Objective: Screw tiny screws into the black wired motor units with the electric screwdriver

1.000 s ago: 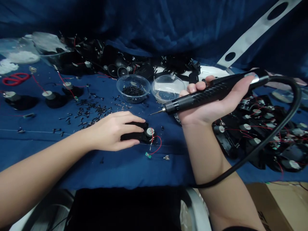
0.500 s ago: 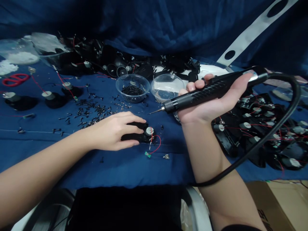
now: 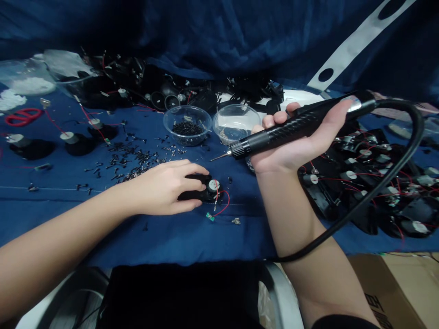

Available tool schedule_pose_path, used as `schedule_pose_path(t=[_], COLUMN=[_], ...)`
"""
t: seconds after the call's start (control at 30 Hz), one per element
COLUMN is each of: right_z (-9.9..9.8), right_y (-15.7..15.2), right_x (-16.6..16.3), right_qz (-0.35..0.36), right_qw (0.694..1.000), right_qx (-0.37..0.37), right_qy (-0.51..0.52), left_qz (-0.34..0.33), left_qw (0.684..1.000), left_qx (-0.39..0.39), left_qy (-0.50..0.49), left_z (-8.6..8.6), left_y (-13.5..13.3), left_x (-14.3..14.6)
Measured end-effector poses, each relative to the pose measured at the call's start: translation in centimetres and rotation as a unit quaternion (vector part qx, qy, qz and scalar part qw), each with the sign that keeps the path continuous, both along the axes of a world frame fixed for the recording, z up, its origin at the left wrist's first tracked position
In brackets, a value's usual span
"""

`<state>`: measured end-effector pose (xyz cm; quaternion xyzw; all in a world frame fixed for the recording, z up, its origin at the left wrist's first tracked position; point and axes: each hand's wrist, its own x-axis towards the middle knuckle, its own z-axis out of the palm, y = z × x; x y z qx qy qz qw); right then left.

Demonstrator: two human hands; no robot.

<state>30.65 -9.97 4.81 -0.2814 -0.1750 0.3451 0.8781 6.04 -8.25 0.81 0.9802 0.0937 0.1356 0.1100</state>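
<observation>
My right hand is closed around a black corded electric screwdriver, its thin bit pointing left above the cloth. My left hand rests over a black plastic housing, fingers curled on it and covering much of it. From the housing's right end rises a small white-topped motor with a red wire loop running to a little green circuit board. A small metal clip lies on the cloth just right of the board. The screwdriver bit is apart from the housing.
Behind my hands stand a clear bowl of black screws and another clear bowl. Loose black pieces are scattered to the left. Wired motor assemblies crowd the right; red scissors lie far left.
The screwdriver and my right hand have shifted slightly left in view. My left hand stays on the housing, with only a slight rightward shift.
</observation>
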Motion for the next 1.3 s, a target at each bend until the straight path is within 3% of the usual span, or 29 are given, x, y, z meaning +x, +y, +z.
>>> schedule_pose_path(t=[0.13,0.23,0.33,0.53,0.73,0.87,1.0,1.3], right_z=[0.5,0.8,0.9,0.6,0.5,0.5,0.2,0.5], right_y=[-0.2,-0.4,-0.7,-1.2,-1.9,-2.3,-2.6,-2.8], right_x=[0.2,0.1,-0.3,-1.5,-2.2,-3.1,-3.9,-4.4], right_qz=[0.011,0.024,0.045,0.071,0.093,0.081,0.129,0.182], right_qw=[1.000,0.999,0.999,0.997,0.987,0.968,0.932,0.915], right_qx=[0.001,0.007,0.012,0.024,0.051,0.078,0.105,0.067], right_qy=[0.025,0.035,0.028,-0.010,-0.123,-0.227,-0.321,-0.353], left_qz=[0.020,0.080,0.123,0.123,0.144,0.132,0.135,0.132], left_qw=[0.994,0.977,0.972,0.968,0.978,0.991,0.988,0.988], left_qx=[-0.017,-0.053,-0.055,-0.092,-0.092,-0.024,0.042,-0.001], left_qy=[-0.104,-0.189,-0.190,-0.201,-0.119,-0.024,0.060,0.081], left_z=[0.1,0.5,0.8,0.7,0.8,0.8,0.8,0.6], left_y=[0.6,1.0,0.6,-0.8,-0.8,-0.9,-1.3,-1.0], left_x=[-0.7,-1.2,-0.8,1.3,1.4,2.2,3.3,3.2])
